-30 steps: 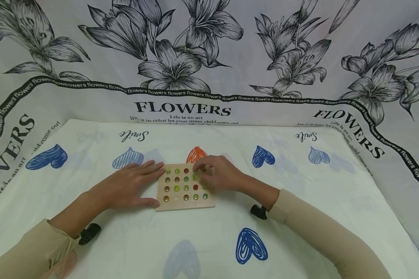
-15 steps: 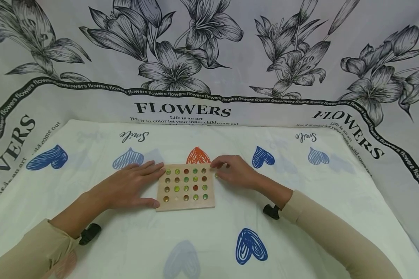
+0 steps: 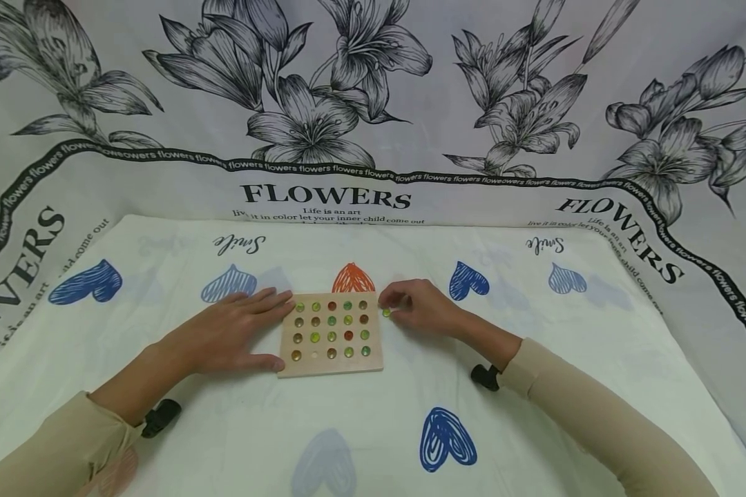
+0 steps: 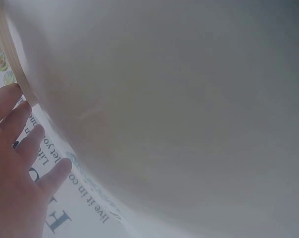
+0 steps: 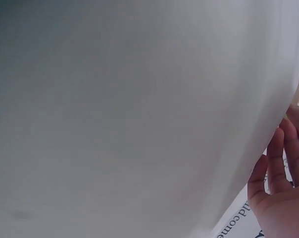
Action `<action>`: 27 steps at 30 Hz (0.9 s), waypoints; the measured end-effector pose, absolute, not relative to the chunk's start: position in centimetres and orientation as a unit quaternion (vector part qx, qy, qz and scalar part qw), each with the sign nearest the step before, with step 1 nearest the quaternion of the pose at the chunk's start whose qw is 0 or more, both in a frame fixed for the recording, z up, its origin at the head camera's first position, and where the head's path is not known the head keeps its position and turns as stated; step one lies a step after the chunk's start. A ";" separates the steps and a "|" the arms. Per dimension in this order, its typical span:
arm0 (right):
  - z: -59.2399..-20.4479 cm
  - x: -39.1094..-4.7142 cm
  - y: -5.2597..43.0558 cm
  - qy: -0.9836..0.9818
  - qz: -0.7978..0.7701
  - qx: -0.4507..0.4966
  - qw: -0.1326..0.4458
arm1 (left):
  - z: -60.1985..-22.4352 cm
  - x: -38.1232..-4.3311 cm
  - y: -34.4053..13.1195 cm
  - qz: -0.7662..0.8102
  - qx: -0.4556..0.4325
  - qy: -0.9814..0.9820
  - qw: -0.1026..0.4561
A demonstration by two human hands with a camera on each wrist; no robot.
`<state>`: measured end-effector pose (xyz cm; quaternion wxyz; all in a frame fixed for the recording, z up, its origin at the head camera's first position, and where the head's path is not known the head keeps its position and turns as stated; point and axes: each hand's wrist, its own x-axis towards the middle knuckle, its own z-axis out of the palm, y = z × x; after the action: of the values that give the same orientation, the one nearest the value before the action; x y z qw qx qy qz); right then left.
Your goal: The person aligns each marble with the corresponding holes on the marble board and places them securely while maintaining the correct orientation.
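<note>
A pale wooden board [image 3: 331,369] with rows of small dimples lies flat, glass marbles in green, brown and red in most of them. One dimple [image 3: 314,354] in the row nearest me holds no marble. My left hand [image 3: 233,331] rests at the board's left side, its fingertips at the top left corner and thumb at the bottom left. Just off the board's right edge, my right hand [image 3: 419,307] has its fingers curled and holds a yellow-green marble [image 3: 386,313] at the thumb and fingertips. In the right wrist view, the fingertips partly hide what they hold.
White cloth [image 3: 348,428] printed with hearts covers the table. Behind it rises a flower-printed cloth [image 3: 323,124]. Black wrist cameras [image 3: 161,417] sit under both wrists.
My right hand has moved from over the board's upper right part to beside its right edge, and the yellow-green marble has come into sight there. My left hand and the board stay put.
</note>
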<state>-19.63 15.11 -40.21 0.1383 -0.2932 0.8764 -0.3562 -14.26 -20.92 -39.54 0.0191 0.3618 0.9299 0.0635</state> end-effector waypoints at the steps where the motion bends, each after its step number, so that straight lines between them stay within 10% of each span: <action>1: -40.2 -19.6 15.1 0.877 -0.356 -0.292 0.138 | -39.5 -14.3 -20.9 0.063 0.363 0.930 0.017; 27: -39.0 -19.2 14.4 0.879 -0.350 -0.304 0.114 | -39.8 -14.4 -21.0 0.060 0.364 0.929 0.015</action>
<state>-19.24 14.39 -39.02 0.1141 -0.3037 0.8787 -0.3500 -14.42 -21.01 -39.79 0.0154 0.3642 0.9293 0.0600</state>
